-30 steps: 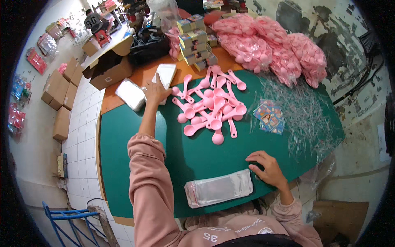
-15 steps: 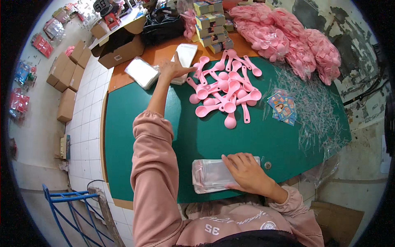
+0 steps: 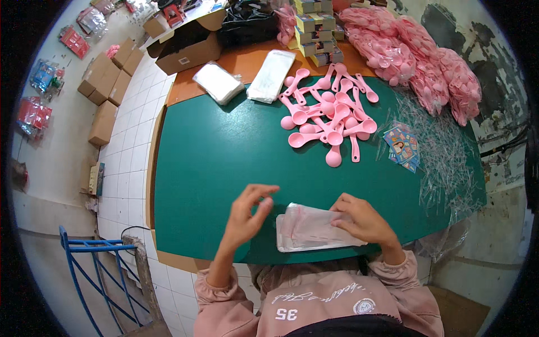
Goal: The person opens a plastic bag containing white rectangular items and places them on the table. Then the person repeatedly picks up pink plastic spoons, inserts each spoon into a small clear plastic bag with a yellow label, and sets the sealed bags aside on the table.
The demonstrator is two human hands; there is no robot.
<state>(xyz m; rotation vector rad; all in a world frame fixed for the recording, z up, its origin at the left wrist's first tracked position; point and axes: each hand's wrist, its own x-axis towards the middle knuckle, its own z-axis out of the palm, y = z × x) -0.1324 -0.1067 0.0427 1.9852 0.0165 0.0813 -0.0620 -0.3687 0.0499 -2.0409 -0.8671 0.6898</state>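
Note:
A stack of transparent plastic bags [image 3: 295,242] lies at the near edge of the green table. My right hand [image 3: 365,219] pinches the right end of the top plastic bag [image 3: 314,218], which sits askew over the others. My left hand [image 3: 250,213] hovers just left of the stack, fingers curved and apart, with nothing in it. Beyond the hands is a heap of pink measuring spoons [image 3: 335,123], piled loosely with bowls facing different ways. Two more packs, a white plastic-bag pack [image 3: 218,83] and a longer bag pack [image 3: 272,77], lie at the far left.
Small printed cards [image 3: 401,147] lie right of the spoons, beside scattered thin transparent strips [image 3: 449,163]. Large bags of pink spoons [image 3: 415,62] fill the far right. Stacked card bundles [image 3: 315,36] and an open carton [image 3: 188,53] stand at the back. A blue trolley [image 3: 95,247] is at left.
My left hand has come back from the far bag pack to beside the near stack. My right hand, earlier flat on the stack, now pinches the top bag, which has shifted askew.

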